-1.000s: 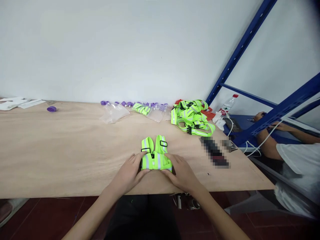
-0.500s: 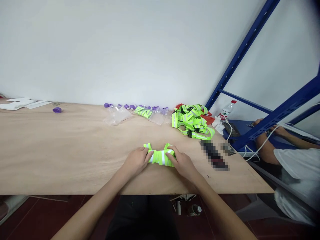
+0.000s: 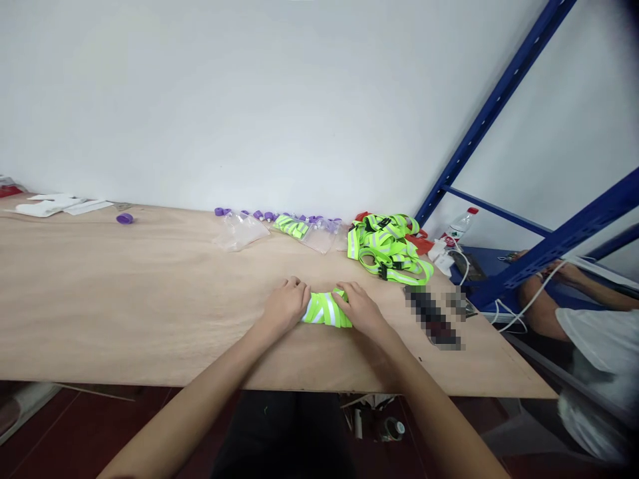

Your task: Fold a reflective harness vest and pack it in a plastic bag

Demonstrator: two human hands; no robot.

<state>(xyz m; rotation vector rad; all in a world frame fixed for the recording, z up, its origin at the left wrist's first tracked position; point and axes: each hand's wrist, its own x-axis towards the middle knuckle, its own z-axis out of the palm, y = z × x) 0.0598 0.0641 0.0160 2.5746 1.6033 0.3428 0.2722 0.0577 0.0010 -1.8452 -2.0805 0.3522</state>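
A folded bundle of neon-yellow reflective strap [image 3: 327, 310] with silver stripes lies on the wooden table [image 3: 150, 299] near its front edge. My left hand [image 3: 286, 306] is closed on the bundle's left end, its fingers curled over it. At the right end my right hand [image 3: 363, 307] grips it, thumb on the near face and fingers over the far side. Behind and to the right sits a heap of the same reflective straps [image 3: 389, 249] with black buckles. A clear bag with folded strap [image 3: 292, 226] lies at the back, next to an empty-looking clear plastic bag [image 3: 240, 231].
Purple rings [image 3: 268, 216] line the wall, with one purple piece [image 3: 124, 218] farther left near white sheets [image 3: 54, 205]. At right stand a blue metal frame [image 3: 486, 120] and a bottle [image 3: 456, 227] with a red cap. Another person's arm [image 3: 542, 309] is beyond the frame.
The loose strap ends that stood up behind the bundle are now mostly tucked down. My left hand has turned and its fingers reach over the end. The view has shifted slightly.
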